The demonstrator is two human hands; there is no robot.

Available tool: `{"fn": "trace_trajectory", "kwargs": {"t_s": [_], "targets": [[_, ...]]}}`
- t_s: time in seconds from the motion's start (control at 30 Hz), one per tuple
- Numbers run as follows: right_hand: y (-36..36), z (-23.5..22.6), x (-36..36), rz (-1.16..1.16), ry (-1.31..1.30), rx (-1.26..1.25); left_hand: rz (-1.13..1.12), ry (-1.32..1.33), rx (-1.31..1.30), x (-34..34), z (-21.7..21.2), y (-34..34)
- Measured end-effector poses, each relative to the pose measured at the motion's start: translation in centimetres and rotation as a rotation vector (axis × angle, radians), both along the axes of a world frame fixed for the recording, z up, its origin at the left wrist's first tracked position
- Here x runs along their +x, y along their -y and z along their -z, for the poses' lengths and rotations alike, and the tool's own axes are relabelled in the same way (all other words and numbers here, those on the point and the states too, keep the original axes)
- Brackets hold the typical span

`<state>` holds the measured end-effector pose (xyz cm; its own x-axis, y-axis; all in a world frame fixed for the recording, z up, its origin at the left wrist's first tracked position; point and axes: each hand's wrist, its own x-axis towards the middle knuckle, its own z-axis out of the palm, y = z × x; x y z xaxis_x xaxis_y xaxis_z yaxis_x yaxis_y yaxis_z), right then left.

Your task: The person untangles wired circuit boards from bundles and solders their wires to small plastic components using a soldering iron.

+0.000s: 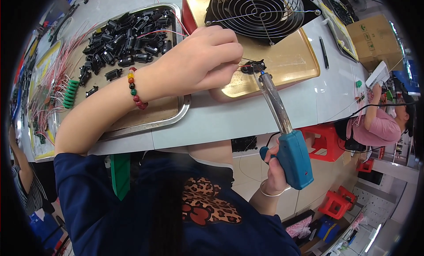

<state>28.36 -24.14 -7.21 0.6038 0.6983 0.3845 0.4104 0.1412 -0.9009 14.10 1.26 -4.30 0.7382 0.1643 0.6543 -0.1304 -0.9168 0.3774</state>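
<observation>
My left hand (pixel 207 57), with a bead bracelet on its wrist, is closed in a pinch over the near left part of a gold-coloured tray (pixel 282 77). Thin red and white wires (pixel 165 32) run in behind it, and their ends come out at its fingertips beside a small black plastic part (pixel 253 66). The fingers hide the exact grip. My right hand (pixel 276 174) is wrapped round the blue handle of a soldering gun (pixel 295 161). The metal barrel points up and away, its tip close to the black part; whether they touch I cannot tell.
A black fan (pixel 260 13) with a wire grille stands behind the gold tray. At left, a metal tray (pixel 176 110) holds many black parts (pixel 128 37). Wires with green connectors (pixel 70 93) lie farther left. A black pen (pixel 323 52) lies at right; a person in pink (pixel 375 128) sits beyond.
</observation>
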Motion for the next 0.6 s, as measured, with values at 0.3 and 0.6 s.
{"fn": "trace_trajectory", "kwargs": {"t_s": [0.3, 0.6], "targets": [[-0.26, -0.17, -0.16, -0.048, -0.002, -0.04, -0.006, 0.001, 0.001, -0.01, -0.04, 0.0], [0.0, 0.74, 0.13, -0.095, 0.087, 0.021, 0.015, -0.016, -0.021, -0.03, -0.03, -0.08]]}}
